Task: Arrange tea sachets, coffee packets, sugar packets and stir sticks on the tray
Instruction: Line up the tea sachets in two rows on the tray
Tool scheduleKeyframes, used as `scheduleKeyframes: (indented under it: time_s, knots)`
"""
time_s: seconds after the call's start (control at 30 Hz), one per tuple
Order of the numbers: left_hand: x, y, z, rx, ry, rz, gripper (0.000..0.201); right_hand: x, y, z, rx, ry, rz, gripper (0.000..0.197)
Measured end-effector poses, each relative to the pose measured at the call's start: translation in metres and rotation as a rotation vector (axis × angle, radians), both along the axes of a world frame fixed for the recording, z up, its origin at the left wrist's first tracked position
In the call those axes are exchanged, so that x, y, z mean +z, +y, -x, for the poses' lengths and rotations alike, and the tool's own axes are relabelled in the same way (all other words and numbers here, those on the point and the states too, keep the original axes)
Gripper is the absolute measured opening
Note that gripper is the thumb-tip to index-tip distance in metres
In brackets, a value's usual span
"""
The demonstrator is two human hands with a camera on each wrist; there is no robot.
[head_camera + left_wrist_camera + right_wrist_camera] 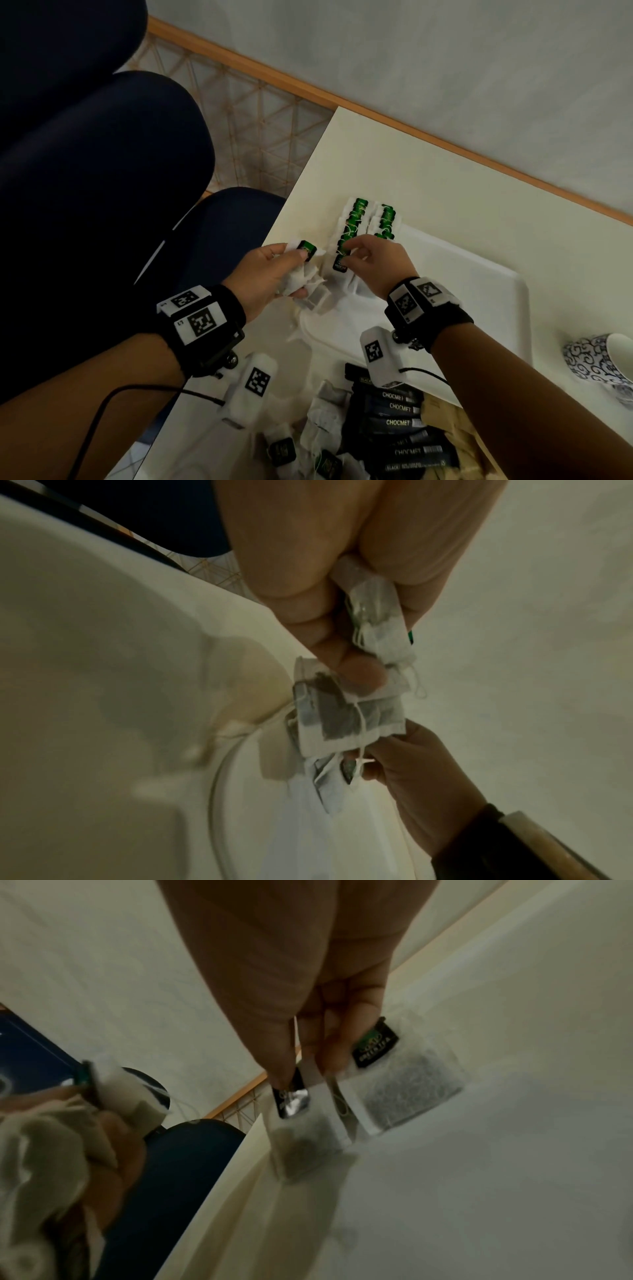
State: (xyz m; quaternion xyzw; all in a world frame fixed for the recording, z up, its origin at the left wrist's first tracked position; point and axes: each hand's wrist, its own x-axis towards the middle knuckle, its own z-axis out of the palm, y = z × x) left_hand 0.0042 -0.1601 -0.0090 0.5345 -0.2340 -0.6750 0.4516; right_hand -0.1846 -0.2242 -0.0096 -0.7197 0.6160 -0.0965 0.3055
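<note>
Cream counter (428,178) against grey wall (411,58), white tray (479,274) on it, left hand (270,270) clutched tea bags (301,277), right hand (376,263) pinched a tea bag tag (291,1096), patterned cup (599,366) nearby.

All three pictures are dim, with a greenish-grey cast. The head view is sharpest near the fingers (349,245), where green tags read clearly; the dark chair beside them sinks into near-black, and straight edges bow toward the frame's borders. Both wrist views are soft and grainy. Soft shadows lie on the surface (120,669) below the fingers (363,672). A small glare sits on a tea tag (293,1099) just beyond the fingers.
</note>
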Motion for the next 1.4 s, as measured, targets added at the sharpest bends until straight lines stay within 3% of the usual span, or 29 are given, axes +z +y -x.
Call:
scheduleKeyframes:
  time_s: [0.1,0.2,0.3,0.4,0.7,0.77,1.03,1.17,1.3,1.4]
  knots:
    - [-0.001,0.002,0.009,-0.084,0.007,-0.054,0.016,0.009,0.009,0.004,-0.057,-0.164,0.076,0.015]
    - [0.001,0.002,0.018,-0.151,0.028,-0.069,0.021,0.024,0.023,0.005,-0.017,-0.307,0.024,0.016]
    - [0.003,0.003,0.027,-0.209,0.041,-0.076,0.025,0.029,0.035,0.007,0.058,-0.281,0.003,0.01]
    - [0.004,0.006,0.031,-0.261,0.027,-0.092,0.024,0.029,0.039,0.016,0.026,-0.313,0.0,0.003]
    - [0.003,0.01,0.027,-0.293,0.014,-0.112,0.022,0.027,0.048,0.025,0.104,-0.25,-0.037,0.017]
    - [0.003,0.01,0.028,-0.319,0.013,-0.104,0.023,0.026,0.047,0.02,0.113,-0.24,-0.02,0.01]
    - [-0.001,0.009,0.019,-0.295,-0.012,-0.098,0.01,0.022,0.044,0.031,0.055,-0.298,0.004,0.015]
    - [-0.002,0.007,0.02,-0.346,-0.031,-0.081,0.012,0.018,0.047,0.028,0.135,-0.293,-0.018,0.023]
    - [0.0,0.009,0.025,-0.411,-0.022,-0.064,0.015,0.016,0.046,0.016,0.14,-0.237,0.014,0.01]
    - [0.002,0.009,0.028,-0.424,-0.041,-0.026,0.022,0.016,0.044,0.02,0.123,-0.238,0.055,0.012]
